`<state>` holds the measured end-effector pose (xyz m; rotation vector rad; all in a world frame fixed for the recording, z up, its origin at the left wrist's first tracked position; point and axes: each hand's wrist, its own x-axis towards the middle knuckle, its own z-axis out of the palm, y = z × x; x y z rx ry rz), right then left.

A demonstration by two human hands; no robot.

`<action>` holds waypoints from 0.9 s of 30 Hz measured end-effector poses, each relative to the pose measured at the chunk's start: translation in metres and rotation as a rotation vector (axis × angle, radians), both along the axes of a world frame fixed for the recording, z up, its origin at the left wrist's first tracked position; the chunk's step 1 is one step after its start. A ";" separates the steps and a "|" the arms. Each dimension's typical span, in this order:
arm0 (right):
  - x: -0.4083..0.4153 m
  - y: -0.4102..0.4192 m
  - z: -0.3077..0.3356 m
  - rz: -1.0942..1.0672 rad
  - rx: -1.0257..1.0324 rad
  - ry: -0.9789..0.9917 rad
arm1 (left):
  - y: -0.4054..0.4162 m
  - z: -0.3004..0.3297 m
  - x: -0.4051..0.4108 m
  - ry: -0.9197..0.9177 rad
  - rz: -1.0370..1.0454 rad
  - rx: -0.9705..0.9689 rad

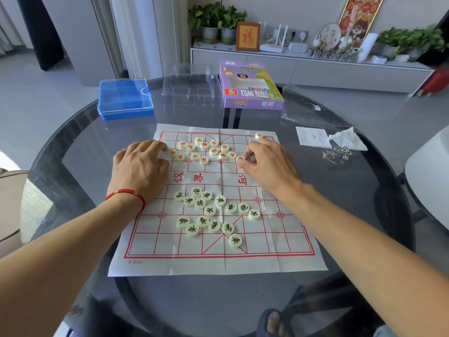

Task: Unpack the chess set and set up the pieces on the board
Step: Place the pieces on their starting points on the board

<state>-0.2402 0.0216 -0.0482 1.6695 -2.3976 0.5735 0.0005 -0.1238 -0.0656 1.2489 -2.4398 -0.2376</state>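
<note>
Both hands rest on the board point(216, 263). Right hand point(269, 164) fingers point(252, 145) curl, pinching a red piece point(240, 158); left hand point(141, 166) fingers lie nearly flat, touching red pieces point(180, 156) at centre frame.

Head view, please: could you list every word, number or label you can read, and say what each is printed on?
"3.0cm": bottom left margin of the paper board.
"汉界": red characters on the board's middle band.
"XCPAI": front edge of the purple box; its large characters are too blurred to read.
"福": framed picture on the sideboard.
Red pieces and black pieces: single characters, mostly too small.
White leaflet: print unreadable.
</note>
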 end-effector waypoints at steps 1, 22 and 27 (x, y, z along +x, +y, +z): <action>0.000 0.001 0.001 0.001 0.008 -0.013 | 0.000 0.000 0.000 0.002 -0.001 0.000; -0.008 0.001 0.015 0.041 0.075 -0.026 | 0.000 0.000 0.000 0.010 0.002 0.003; -0.023 -0.036 0.026 -0.039 0.036 -0.067 | 0.000 -0.001 0.000 -0.003 0.006 0.010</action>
